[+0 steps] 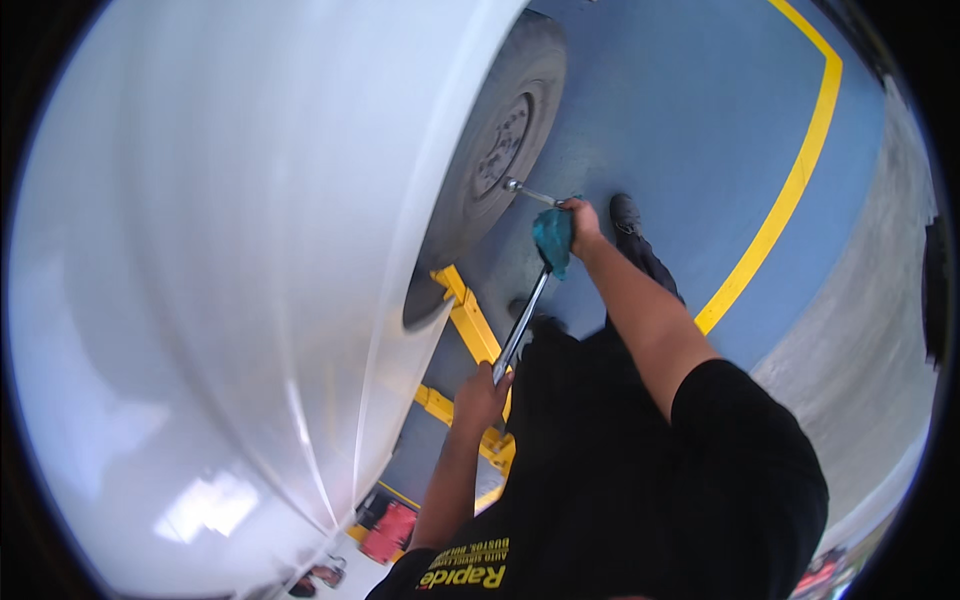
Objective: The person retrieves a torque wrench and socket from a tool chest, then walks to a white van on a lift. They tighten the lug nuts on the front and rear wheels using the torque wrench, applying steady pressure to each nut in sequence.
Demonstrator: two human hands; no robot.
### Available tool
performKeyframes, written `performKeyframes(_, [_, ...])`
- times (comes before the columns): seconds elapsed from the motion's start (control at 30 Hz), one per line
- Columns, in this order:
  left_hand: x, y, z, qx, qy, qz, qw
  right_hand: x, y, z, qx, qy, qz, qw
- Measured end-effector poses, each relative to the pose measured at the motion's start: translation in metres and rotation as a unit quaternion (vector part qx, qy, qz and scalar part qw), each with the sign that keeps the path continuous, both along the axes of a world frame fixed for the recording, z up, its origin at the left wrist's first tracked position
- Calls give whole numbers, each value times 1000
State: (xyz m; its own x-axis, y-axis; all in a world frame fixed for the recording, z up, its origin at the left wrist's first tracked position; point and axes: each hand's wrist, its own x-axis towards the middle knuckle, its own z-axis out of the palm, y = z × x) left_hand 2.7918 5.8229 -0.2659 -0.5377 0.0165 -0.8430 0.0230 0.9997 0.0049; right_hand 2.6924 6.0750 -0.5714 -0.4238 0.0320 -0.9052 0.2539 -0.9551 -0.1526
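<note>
My left hand (480, 402) is closed round the lower end of a long chrome wrench (522, 325), which slants up and away from it. At the far end, my right hand (584, 225) grips a crumpled teal cloth (552, 238) wrapped over the tool. From there a shorter chrome bar (538, 195) with a socket at its tip reaches left to the wheel (503, 145). The socket is at the lower part of the rim; whether it sits on a nut is too small to tell. The cloth hides how the two bars join.
The white vehicle body (250, 250) fills the left side. Yellow lift arms (470, 318) stand below the wheel, close to my left hand. A red object (390, 530) lies lower left. A yellow line (800, 170) crosses the blue floor (690, 100) on the right; my shoe (625, 213) stands near.
</note>
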Motion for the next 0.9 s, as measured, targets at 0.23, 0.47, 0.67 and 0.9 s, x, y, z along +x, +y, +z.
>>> performKeyframes(0.23, [-70,-52,-117,14,15,13,1000,-87,-36,-58,69,4,-43,997])
performKeyframes(0.47, [-83,-79,-205,6,23,40,999,-116,-43,-98,122,43,-27,991])
performKeyframes(0.67, [-87,-108,-299,43,-30,137,989,-123,-53,-99,225,27,101,969])
performKeyframes(0.9, [-125,-87,-160,-35,-86,5,996,-116,-40,-66,177,-43,105,978])
